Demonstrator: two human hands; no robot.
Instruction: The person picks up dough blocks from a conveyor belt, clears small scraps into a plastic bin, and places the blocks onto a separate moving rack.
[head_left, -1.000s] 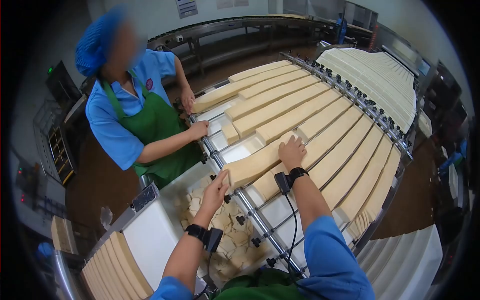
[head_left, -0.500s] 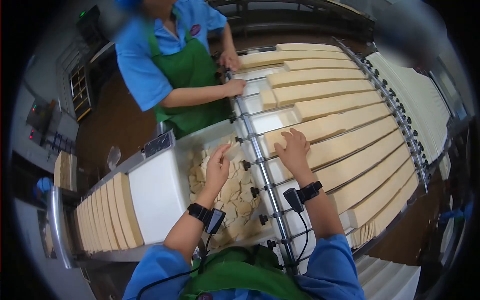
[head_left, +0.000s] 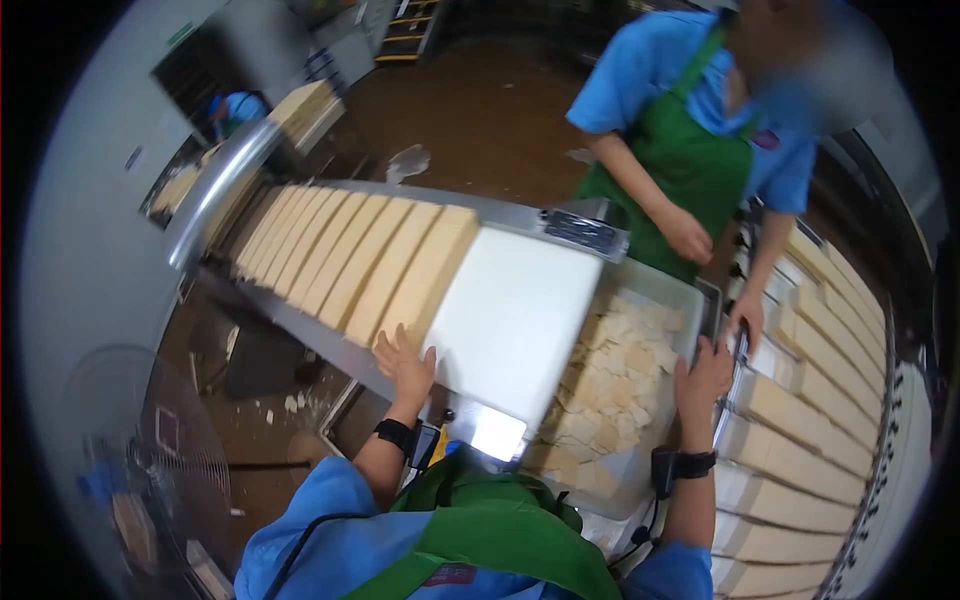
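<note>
My left hand (head_left: 403, 362) is spread at the near end of a long cream-coloured slab (head_left: 437, 270), fingertips right at its end. That slab is the last in a close row of similar slabs (head_left: 335, 240) on the left conveyor, beside a bare white belt (head_left: 520, 310). On the other side, my right hand (head_left: 704, 385) is by the metal rail (head_left: 728, 400) between the tub and the right-hand rack, fingers stretched out and holding nothing visible. Between my arms stands a pale tub (head_left: 655, 285) heaped with flat, broken cream-coloured pieces (head_left: 615, 375).
A co-worker in a green apron (head_left: 690, 150) stands across the tub, one hand (head_left: 748, 318) on the rail near mine. More long slabs (head_left: 790, 460) lie in lanes on the right. A curved metal guard (head_left: 222, 190) arches over the conveyor's far left end. A fan (head_left: 150, 450) stands lower left.
My view has swung left towards the conveyor. My left hand has gone from above the tub to the row's last slab; my right has left the slabs on the rack for the rail.
</note>
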